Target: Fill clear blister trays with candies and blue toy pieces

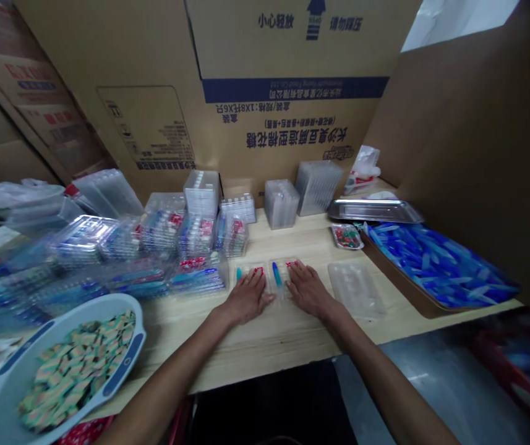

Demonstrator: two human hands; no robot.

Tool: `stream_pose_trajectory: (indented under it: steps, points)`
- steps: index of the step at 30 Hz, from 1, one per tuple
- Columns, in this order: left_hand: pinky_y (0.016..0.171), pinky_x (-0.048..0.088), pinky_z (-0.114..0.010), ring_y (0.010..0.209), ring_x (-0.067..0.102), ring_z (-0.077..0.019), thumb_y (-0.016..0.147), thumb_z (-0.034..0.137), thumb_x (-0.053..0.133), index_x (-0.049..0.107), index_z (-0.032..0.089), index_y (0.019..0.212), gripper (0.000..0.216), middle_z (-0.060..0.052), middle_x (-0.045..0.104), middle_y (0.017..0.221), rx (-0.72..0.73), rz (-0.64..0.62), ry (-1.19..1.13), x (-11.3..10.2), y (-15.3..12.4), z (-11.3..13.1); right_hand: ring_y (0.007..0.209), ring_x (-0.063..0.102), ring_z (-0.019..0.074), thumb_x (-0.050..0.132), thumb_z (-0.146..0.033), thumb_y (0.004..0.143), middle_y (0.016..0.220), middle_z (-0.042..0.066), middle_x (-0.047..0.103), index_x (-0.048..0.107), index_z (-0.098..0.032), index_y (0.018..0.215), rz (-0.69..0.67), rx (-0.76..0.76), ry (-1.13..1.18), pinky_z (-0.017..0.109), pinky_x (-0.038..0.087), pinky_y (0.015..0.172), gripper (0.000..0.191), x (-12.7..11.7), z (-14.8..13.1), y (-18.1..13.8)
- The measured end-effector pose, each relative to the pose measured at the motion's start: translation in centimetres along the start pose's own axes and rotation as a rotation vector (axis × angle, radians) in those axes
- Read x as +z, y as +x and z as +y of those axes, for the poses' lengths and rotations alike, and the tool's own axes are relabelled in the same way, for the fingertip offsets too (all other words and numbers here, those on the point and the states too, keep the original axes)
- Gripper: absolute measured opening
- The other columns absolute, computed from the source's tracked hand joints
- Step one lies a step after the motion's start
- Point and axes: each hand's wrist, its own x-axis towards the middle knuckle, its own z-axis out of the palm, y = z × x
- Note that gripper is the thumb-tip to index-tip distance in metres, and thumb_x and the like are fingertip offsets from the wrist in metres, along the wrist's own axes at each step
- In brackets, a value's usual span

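One wooden table (190, 337) spans the view, backed at 12 o'clock by a printed cardboard carton (287, 111). At 3 o'clock, a brown tray (399, 281) carries loose blue plastic tubes (441, 266). At 8 o'clock, a pale blue basin (125, 315) holds green-and-cream pieces (76, 371). Stacked clear blister packs (139, 259) occupy 10 o'clock.

Two clear blister trays (246, 270) lie side by side at the table's centre. The left hand (248, 296) and right hand (308, 289) rest palm-down on them, fingers spread apart, clamped on nothing. A blue tube (276, 274) lies just between the hands. For steady control, use flat palms and even, light pressure, so that neither tray shifts.
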Motion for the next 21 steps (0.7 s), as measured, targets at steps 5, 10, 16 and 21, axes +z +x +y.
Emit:
stream_pose_trajectory:
  steps: [5, 10, 16, 21]
  points:
    - [0.123, 0.020, -0.051, 0.154, 0.019, -0.0340, 0.102, 0.058, 0.034, 0.038, 0.005, 0.153, 0.074, -0.022, 0.028, 0.162, 0.009, 0.060, 0.076, 2.3, 0.2, 0.6, 0.150, 0.024, 0.0310, 0.033, -0.035, 0.106, 0.155, 0.021, 0.040, 0.044, -0.001, 0.148, 0.041, 0.037, -0.028, 0.047, 0.021, 0.121, 0.055, 0.4, 0.2, -0.2]
    - [0.121, 0.025, -0.054, 0.153, 0.022, -0.0356, 0.102, 0.059, 0.033, 0.036, 0.010, 0.155, 0.073, -0.020, 0.029, 0.162, 0.053, 0.131, 0.088, 3.0, 1.1, 0.9, 0.149, 0.024, 0.0330, 0.037, -0.035, 0.105, 0.156, 0.021, 0.039, 0.042, -0.001, 0.149, 0.063, 0.072, -0.024, 0.049, 0.021, 0.121, 0.057, -0.1, 1.0, -0.6]
    - [0.120, 0.027, -0.057, 0.152, 0.024, -0.0371, 0.102, 0.055, 0.038, 0.040, 0.016, 0.154, 0.066, -0.018, 0.034, 0.161, 0.075, 0.138, 0.063, 2.5, 1.3, 1.2, 0.151, 0.021, 0.0317, 0.046, -0.036, 0.102, 0.158, 0.024, 0.033, 0.041, -0.001, 0.150, 0.043, 0.089, 0.088, 0.047, 0.023, 0.122, 0.059, -0.7, 1.3, -0.5]
    - [0.122, 0.027, -0.055, 0.154, 0.021, -0.0318, 0.104, 0.048, 0.037, 0.031, 0.014, 0.157, 0.064, -0.017, 0.029, 0.163, 0.027, 0.362, -0.058, 1.9, -1.5, 1.1, 0.150, 0.022, 0.0310, 0.036, -0.039, 0.103, 0.161, 0.022, 0.028, 0.041, -0.009, 0.150, 0.291, 0.272, 0.216, 0.053, 0.029, 0.119, 0.056, -2.4, 2.8, -3.0]
